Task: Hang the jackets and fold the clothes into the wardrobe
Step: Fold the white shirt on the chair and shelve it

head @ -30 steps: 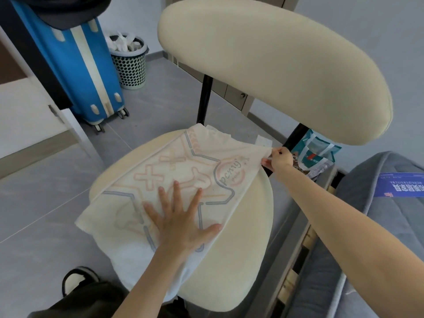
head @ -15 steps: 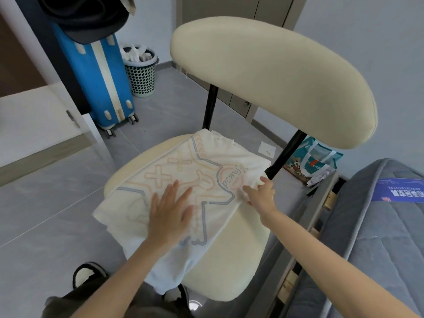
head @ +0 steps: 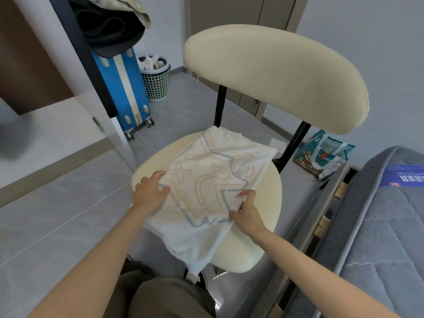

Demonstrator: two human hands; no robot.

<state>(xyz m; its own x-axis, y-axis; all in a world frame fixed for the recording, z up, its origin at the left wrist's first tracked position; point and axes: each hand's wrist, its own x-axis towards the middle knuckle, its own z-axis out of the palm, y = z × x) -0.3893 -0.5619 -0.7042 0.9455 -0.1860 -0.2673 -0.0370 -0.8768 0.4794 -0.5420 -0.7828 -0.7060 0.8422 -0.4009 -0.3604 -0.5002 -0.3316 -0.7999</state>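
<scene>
1. T-shirt (head: 213,180): white with an orange and grey line print. I see it lying partly folded on the seat, with fingers holding it on both sides.
2. Left fingers (head: 158,175): curled over the shirt's left edge, with the thumb pressed on top of the cloth. The left hand (head: 149,191) grips that edge just above the seat's left rim.
3. Right fingers (head: 249,194): bent onto the printed face near the shirt's right edge, with the thumb alongside. The right hand (head: 246,212) pinches the fabric there. I cannot tell how many layers it holds.
4. Forearms: both are bare and reach in from the bottom of my view, one on each side of the shirt.
5. Shirt position: the collar end points toward the backrest (head: 275,76). The plain lower end hangs over the front rim of the seat (head: 268,203).
6. Chair: a cream padded seat and backrest, joined by two black struts.
7. Left surroundings: a blue suitcase (head: 124,88) stands upright on the grey floor (head: 57,214), with a perforated waste basket (head: 156,81) just beside it.
8. Right surroundings: a teal printed bag (head: 321,157) lies behind the chair, and a grey quilted mattress (head: 378,237) fills the right edge.
</scene>
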